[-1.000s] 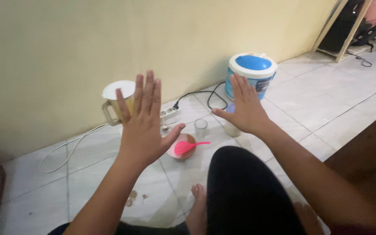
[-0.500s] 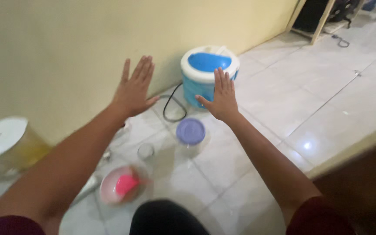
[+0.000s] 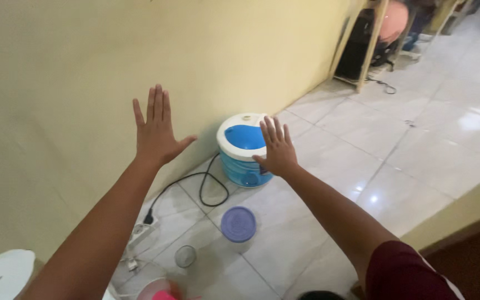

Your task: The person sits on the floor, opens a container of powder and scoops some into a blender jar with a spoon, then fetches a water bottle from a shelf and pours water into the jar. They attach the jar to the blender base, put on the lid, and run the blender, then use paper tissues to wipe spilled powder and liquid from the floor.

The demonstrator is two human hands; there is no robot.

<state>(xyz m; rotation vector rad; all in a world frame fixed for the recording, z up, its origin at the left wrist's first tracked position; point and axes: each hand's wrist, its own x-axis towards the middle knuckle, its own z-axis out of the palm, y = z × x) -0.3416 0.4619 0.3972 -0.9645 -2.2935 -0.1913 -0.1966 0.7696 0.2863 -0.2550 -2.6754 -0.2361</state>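
A: How many hands, and what do they hold?

B: Two, both bare. The left hand [image 3: 155,133] is raised flat with fingers spread in front of the pale yellow wall [image 3: 73,83], gripping nothing. The right hand [image 3: 276,150] is also spread wide and empty, palm down over the round blue-and-white rice cooker [image 3: 240,150]; whether it touches the lid I cannot tell.

A: Where does that cooker stand?

B: On the glossy white tiled floor [image 3: 406,144], just beside the wall. One black cord [image 3: 204,186] loops from it toward a white power strip [image 3: 137,236].

A: Other containers?

B: One clear plastic jar with a round purple lid [image 3: 238,224], shut, contents not visible, near the cooker. One small clear glass [image 3: 185,256] just beside it; I cannot tell what is in it. One pink bowl [image 3: 156,290] at the bottom edge, cut off. One white round lid [image 3: 1,275] at the lower left corner.

A: Labels?

B: A small printed patch on the cooker's blue side, too blurred to make out
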